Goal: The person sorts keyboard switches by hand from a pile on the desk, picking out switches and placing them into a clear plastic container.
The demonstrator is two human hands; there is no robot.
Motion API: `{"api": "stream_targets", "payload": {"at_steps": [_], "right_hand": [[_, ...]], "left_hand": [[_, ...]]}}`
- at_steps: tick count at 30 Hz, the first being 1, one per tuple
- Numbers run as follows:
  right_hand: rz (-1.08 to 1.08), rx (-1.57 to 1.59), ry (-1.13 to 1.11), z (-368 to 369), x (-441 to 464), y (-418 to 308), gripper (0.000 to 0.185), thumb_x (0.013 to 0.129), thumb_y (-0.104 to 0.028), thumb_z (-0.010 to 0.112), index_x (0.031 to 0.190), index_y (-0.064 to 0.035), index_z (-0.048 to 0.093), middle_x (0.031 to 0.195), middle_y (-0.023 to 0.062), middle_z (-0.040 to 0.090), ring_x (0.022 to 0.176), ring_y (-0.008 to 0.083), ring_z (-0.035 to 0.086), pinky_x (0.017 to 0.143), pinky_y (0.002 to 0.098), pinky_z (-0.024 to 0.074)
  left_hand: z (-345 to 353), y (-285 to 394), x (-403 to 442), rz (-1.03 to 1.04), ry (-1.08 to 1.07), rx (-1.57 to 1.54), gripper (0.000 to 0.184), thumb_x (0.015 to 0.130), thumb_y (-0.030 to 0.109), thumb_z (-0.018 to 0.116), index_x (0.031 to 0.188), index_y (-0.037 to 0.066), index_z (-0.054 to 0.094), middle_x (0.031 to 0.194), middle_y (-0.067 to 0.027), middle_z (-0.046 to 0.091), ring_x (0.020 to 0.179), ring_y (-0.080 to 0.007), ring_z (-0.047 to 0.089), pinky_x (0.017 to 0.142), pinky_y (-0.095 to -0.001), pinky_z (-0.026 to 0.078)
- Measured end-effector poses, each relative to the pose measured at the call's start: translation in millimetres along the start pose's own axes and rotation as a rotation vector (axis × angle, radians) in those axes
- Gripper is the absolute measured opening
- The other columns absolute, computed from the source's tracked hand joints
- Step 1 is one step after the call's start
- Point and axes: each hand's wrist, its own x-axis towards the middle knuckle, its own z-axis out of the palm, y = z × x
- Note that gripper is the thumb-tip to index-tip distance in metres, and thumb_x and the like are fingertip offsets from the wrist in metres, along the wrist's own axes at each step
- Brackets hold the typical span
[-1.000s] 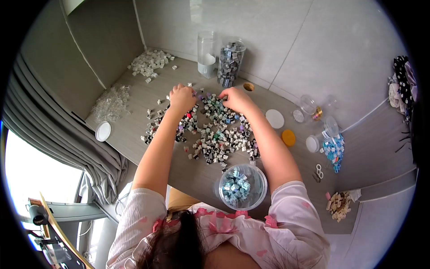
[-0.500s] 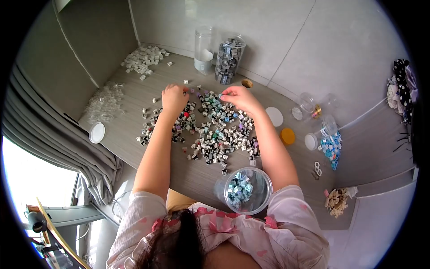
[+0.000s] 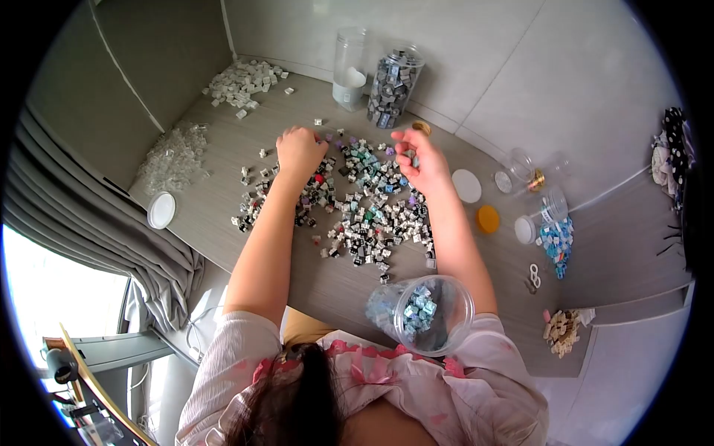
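My left hand (image 3: 300, 152) is closed at the upper left of a pile of small black, white and teal switch-like pieces (image 3: 364, 215); what its fingertips hold is too small to tell. To the right of the pile's upper end, my right hand (image 3: 422, 162) is raised with its palm partly turned up and its fingers curled over a light teal piece. A clear round tub (image 3: 455, 327) holding pale blue pieces leans at the desk's front edge, near my right forearm.
At the back stand a nearly empty clear jar (image 3: 349, 63) and a jar of grey pieces (image 3: 394, 85). White pieces (image 3: 242, 85) and clear pieces (image 3: 175, 157) lie left. Rightward are a white lid (image 3: 466, 186), an orange lid (image 3: 487, 219) and blue pieces (image 3: 555, 241).
My right hand has moved right, away from the pile, and turned its palm up, with the teal piece. The tub has shifted right and tilted more. My left hand remains near the pile's upper left.
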Motion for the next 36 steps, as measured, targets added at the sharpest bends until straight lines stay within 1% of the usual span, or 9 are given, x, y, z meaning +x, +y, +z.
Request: {"api": "stream_targets", "payload": {"at_steps": [2, 5, 6, 9, 10, 16, 19, 25, 36], "right_hand": [[-0.072, -0.314, 0.072, 2.6, 7.2, 10.1, 0.021, 0.083, -0.019, 0.068, 0.098, -0.0046, 0.071, 0.069, 0.0013, 0.06, 0.05, 0.0133, 0.047, 0.043, 0.0232, 0.0335], [-0.415, -1.035, 0.05, 16.1, 9.4, 26.5, 0.019, 0.085, -0.018, 0.067, 0.099, -0.0054, 0.072, 0.061, 0.0001, 0.056, 0.052, 0.0097, 0.047, 0.048, 0.0248, 0.0368], [-0.386, -1.224, 0.076, 26.6, 3.0, 21.5, 0.018, 0.081, -0.02, 0.069, 0.093, -0.0085, 0.073, 0.064, 0.0069, 0.063, 0.057, 0.0167, 0.057, 0.057, 0.031, 0.0462], [-0.351, -1.375, 0.107, 36.8, 5.8, 27.2, 0.022, 0.077, -0.023, 0.071, 0.094, -0.0097, 0.073, 0.073, 0.0128, 0.067, 0.066, 0.0259, 0.064, 0.064, 0.0363, 0.05], [-0.292, -1.381, 0.109, 38.9, 5.9, 24.5, 0.023, 0.076, -0.024, 0.071, 0.093, -0.0095, 0.073, 0.08, 0.0136, 0.069, 0.077, 0.0311, 0.067, 0.071, 0.0397, 0.0514], [-0.363, -1.415, 0.17, 37.7, 4.1, 30.0, 0.017, 0.076, -0.021, 0.071, 0.087, -0.0081, 0.072, 0.081, 0.0132, 0.069, 0.079, 0.0323, 0.067, 0.074, 0.0407, 0.0519], [-0.415, -1.431, 0.187, 37.7, 4.6, 33.7, 0.015, 0.075, -0.019, 0.071, 0.085, -0.0069, 0.07, 0.079, 0.0134, 0.069, 0.078, 0.0327, 0.067, 0.073, 0.0413, 0.0522], [-0.366, -1.311, 0.188, 35.6, -1.3, 20.4, 0.01, 0.076, -0.016, 0.069, 0.082, -0.0081, 0.069, 0.078, 0.0118, 0.069, 0.074, 0.0309, 0.066, 0.068, 0.0414, 0.0524], [-0.383, -1.478, 0.113, 35.4, 3.2, 31.0, 0.022, 0.075, -0.02, 0.074, 0.095, -0.0112, 0.07, 0.089, 0.0127, 0.069, 0.085, 0.0338, 0.066, 0.074, 0.0428, 0.0522]], "left_hand": [[-3.0, 2.8, 2.2, -0.005, 0.022, -0.042, 0.018, 0.074, 0.024, 0.069, 0.081, 0.008, 0.073, 0.086, -0.0122, 0.068, 0.091, -0.0313, 0.062, 0.084, -0.0433, 0.046], [-5.7, 5.6, 3.0, -0.015, 0.018, -0.16, 0.015, 0.075, 0.021, 0.068, 0.078, 0.007, 0.072, 0.082, -0.0126, 0.069, 0.085, -0.0324, 0.064, 0.08, -0.0437, 0.049], [-6.2, 6.3, 3.3, -0.023, 0.011, -0.212, 0.014, 0.075, 0.02, 0.068, 0.078, 0.007, 0.071, 0.082, -0.013, 0.069, 0.084, -0.0328, 0.064, 0.078, -0.0438, 0.049], [-4.8, 3.0, 2.7, 0.004, 0.038, -0.249, 0.012, 0.076, 0.017, 0.066, 0.078, 0.006, 0.071, 0.083, -0.0146, 0.069, 0.082, -0.0334, 0.065, 0.075, -0.0439, 0.051], [-4.3, 0.4, 2.9, 0.021, 0.057, -0.241, 0.012, 0.076, 0.016, 0.066, 0.079, 0.006, 0.071, 0.084, -0.0153, 0.069, 0.082, -0.0335, 0.065, 0.073, -0.0439, 0.051], [-13.0, -23.0, 8.5, -0.096, 0.126, -0.193, 0.014, 0.075, 0.017, 0.067, 0.084, 0.009, 0.074, 0.084, -0.0154, 0.069, 0.083, -0.033, 0.065, 0.076, -0.0422, 0.051], [-31.9, -15.0, 3.2, -0.158, -0.039, -0.234, 0.019, 0.073, 0.023, 0.07, 0.085, 0.009, 0.074, 0.084, -0.016, 0.069, 0.083, -0.0346, 0.065, 0.077, -0.0422, 0.052], [-20.0, 4.7, -6.7, -0.061, -0.074, -0.005, 0.025, 0.069, 0.03, 0.074, 0.083, 0.009, 0.074, 0.093, -0.0152, 0.068, 0.094, -0.0325, 0.062, 0.085, -0.0425, 0.048], [-17.5, 4.0, -6.5, -0.071, -0.103, 0.022, 0.026, 0.067, 0.032, 0.076, 0.078, 0.008, 0.074, 0.093, -0.0152, 0.067, 0.095, -0.0325, 0.061, 0.085, -0.042, 0.048]]}}
